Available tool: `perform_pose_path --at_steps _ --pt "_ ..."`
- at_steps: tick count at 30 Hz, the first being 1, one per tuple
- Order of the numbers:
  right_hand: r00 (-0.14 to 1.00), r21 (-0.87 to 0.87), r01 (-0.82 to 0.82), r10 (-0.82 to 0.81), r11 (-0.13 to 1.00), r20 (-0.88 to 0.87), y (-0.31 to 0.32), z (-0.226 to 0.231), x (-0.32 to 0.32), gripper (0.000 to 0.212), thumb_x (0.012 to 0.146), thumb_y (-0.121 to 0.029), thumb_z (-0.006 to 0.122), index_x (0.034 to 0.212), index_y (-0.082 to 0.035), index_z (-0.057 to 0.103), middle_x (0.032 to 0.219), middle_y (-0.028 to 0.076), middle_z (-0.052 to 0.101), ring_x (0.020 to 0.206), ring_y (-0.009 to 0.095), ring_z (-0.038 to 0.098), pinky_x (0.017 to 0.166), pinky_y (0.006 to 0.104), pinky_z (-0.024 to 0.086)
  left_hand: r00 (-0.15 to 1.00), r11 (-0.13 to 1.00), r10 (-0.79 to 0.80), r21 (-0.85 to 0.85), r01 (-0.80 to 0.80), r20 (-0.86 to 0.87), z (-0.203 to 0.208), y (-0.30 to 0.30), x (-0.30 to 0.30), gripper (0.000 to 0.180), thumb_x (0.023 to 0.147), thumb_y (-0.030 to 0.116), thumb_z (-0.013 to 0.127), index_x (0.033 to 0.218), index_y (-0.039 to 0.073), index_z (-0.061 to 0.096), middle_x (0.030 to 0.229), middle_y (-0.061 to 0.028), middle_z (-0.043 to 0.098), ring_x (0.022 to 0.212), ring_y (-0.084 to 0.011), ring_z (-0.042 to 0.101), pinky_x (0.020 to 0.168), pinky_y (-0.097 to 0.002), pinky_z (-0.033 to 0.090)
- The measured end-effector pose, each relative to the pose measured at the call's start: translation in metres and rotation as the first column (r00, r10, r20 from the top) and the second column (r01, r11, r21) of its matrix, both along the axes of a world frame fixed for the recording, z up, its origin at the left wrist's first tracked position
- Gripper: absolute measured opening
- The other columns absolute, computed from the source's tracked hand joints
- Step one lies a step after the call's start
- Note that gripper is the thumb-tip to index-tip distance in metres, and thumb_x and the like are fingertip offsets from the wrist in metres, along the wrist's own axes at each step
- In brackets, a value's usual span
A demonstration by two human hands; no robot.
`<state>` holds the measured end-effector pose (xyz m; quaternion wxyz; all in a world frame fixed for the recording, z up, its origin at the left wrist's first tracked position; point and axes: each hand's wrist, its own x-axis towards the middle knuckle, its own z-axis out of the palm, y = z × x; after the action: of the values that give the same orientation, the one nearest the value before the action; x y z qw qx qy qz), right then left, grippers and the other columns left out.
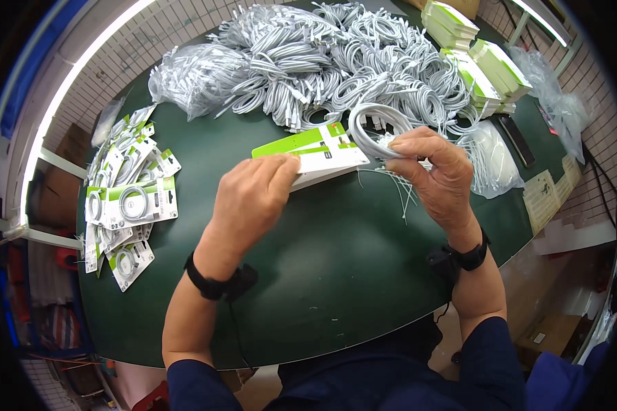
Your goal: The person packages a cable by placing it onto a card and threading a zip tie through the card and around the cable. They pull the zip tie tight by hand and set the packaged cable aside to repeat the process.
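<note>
My left hand pinches the near-left edge of a white and green packaging card above the table. Other cards seem to lie under or behind it. Between the thumb and fingers of my right hand is a coiled white cable, raised just right of the card. The coil and the card are close, and whether they touch I cannot tell. A large heap of coiled white cables covers the far side of the table, some in clear plastic bags.
Carded cables lie piled at the left on the dark green table. Stacks of green and white cards stand far right. Nearby are white cable ties, a dark phone-like slab and a crumpled plastic bag.
</note>
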<state>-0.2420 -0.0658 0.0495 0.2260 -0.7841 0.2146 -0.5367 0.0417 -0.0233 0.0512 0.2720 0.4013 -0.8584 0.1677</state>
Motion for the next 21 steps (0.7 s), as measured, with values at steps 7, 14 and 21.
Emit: perform_pose_path --at_steps 7,14,21 --pt "0.993 0.014 -0.116 0.117 0.993 -0.034 0.022 -0.005 0.034 0.026 0.078 0.003 0.080 0.101 -0.001 0.069 0.091 0.013 0.070 0.080 0.021 0.070 0.067 0.0288 0.055 0.999 0.961 0.019 0.278 -0.005 -0.048 -0.002 0.052 -0.031 0.014 0.083 0.006 0.072 0.096 0.005 0.065 0.084 -0.0084 0.068 0.072 -0.0290 0.068 0.062 -0.0376 0.054" --pt "0.989 -0.053 -0.063 0.055 0.997 -0.134 0.024 -0.031 0.053 0.024 0.078 0.001 0.080 0.100 -0.002 0.069 0.090 0.012 0.070 0.077 0.025 0.070 0.066 0.0312 0.056 0.992 0.947 0.086 0.318 -0.053 -0.091 -0.012 0.050 -0.029 0.013 0.083 0.010 0.072 0.091 0.006 0.064 0.078 -0.0053 0.062 0.069 -0.0229 0.064 0.061 -0.0357 0.052" --pt "0.997 -0.059 -0.038 0.034 0.998 -0.069 0.019 -0.037 0.051 0.024 0.078 0.000 0.079 0.100 -0.002 0.069 0.090 0.012 0.070 0.076 0.026 0.070 0.065 0.0322 0.056 0.929 0.994 -0.095 -0.076 0.073 -0.357 -0.011 0.062 -0.033 0.029 0.080 0.005 0.078 0.107 0.004 0.065 0.082 -0.0089 0.064 0.068 -0.0239 0.060 0.062 -0.0325 0.052"
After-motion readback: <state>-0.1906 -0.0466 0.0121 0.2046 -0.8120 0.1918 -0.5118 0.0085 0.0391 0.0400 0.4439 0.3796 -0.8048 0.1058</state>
